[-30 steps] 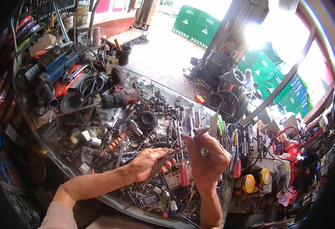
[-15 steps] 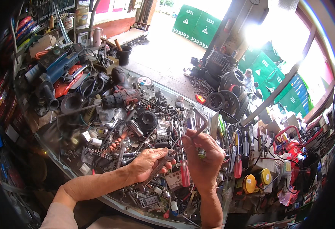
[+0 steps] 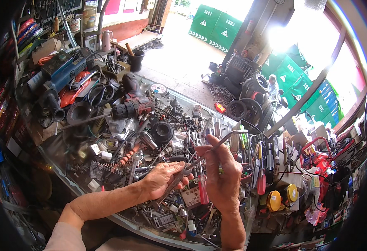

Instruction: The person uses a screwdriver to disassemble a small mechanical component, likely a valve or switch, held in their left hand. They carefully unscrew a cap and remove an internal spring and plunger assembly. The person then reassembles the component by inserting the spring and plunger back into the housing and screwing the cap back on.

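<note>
Over the cluttered bench, my left hand (image 3: 164, 180) is closed around a wrench (image 3: 172, 187), thumb along its upper end. The wrench slants down toward the bench's near side. At its upper end sits a small round metal piece (image 3: 186, 170), partly covered by my fingers. A bent metal rod (image 3: 229, 136) meets that piece and runs up to the right. My right hand (image 3: 225, 173) pinches the rod between thumb and fingers; its bent end sticks out beyond the knuckles. Just below, between the hands, lies a screwdriver with a red clear handle (image 3: 203, 190).
A cordless drill (image 3: 133, 108), a black wheel (image 3: 162, 132), a coil spring (image 3: 110, 165) and many loose metal parts crowd the bench. Right of my hand stand pliers and another red-handled screwdriver (image 3: 261, 184). Two yellow round tins (image 3: 274, 201) sit farther right. Tyres (image 3: 250, 111) lie beyond the bench.
My right hand has turned the rod: its bent end swung from pointing away to pointing right, and the fingers shifted with it. My left hand and the wrench stay about where they were.
</note>
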### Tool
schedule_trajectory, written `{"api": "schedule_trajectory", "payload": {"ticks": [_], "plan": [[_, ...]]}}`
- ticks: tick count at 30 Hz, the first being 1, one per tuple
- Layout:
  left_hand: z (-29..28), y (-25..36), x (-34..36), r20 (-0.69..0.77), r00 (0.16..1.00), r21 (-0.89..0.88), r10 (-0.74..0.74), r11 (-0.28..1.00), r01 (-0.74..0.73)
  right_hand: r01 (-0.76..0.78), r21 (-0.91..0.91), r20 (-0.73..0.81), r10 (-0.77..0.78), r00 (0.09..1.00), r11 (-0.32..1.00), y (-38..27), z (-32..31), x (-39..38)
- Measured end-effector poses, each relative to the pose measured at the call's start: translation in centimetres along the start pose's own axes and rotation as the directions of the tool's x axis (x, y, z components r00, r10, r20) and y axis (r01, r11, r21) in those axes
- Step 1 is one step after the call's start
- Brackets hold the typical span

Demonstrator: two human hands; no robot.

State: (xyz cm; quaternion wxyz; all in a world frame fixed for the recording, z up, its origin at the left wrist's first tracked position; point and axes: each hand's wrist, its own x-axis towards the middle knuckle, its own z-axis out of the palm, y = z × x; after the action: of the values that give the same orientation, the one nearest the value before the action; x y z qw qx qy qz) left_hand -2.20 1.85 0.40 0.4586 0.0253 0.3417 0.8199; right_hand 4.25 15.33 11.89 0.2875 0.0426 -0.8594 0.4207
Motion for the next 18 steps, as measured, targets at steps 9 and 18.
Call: {"api": "schedule_trajectory", "payload": {"ticks": [9, 18], "plan": [[0.41, 0.09, -0.19, -0.022, 1.0, 0.008, -0.014, 1.0, 0.014, 0.038, -0.097, -0.102, -0.048, 0.994, 0.995, 0.13, 0.18, 0.16], [0.26, 0.07, -0.17, -0.013, 1.0, 0.005, -0.011, 1.0, 0.011, -0.066, 0.024, -0.072, 0.068, 0.995, 0.998, -0.14, -0.08, 0.12]]}}
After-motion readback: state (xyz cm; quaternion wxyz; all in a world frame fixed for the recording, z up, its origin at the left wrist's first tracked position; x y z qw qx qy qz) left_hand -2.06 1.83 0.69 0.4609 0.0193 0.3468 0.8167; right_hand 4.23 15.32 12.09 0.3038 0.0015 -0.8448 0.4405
